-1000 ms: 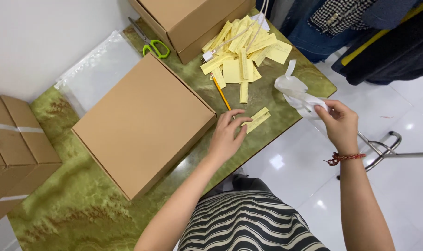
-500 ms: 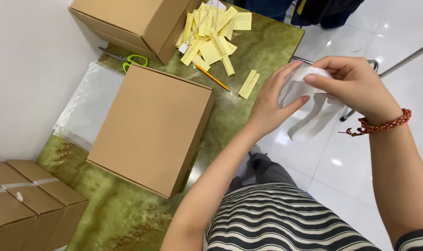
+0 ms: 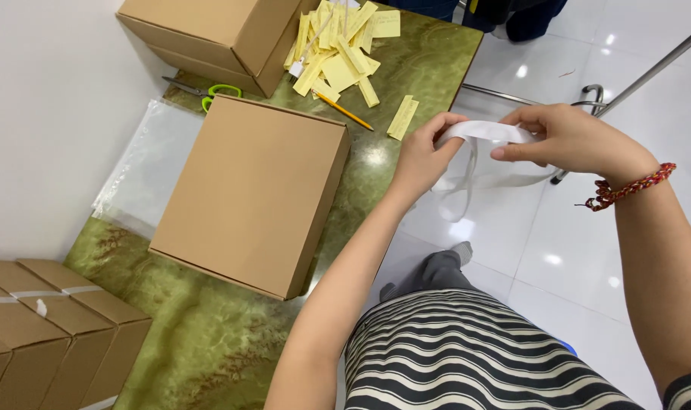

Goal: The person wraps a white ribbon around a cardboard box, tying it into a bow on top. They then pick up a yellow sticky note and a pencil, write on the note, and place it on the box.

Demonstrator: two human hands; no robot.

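Both hands, left hand [image 3: 421,159] and right hand [image 3: 569,137], pinch a white strip [image 3: 486,130] stretched between them, held in open air just past the bench [image 3: 209,334] edge, over bare floor [image 3: 527,228]. A closed cardboard box [image 3: 250,193] lies flat near that edge, left of the hands.

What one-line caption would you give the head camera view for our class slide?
Both hands, left hand and right hand, hold a white strip beside a closed cardboard box on a green table.
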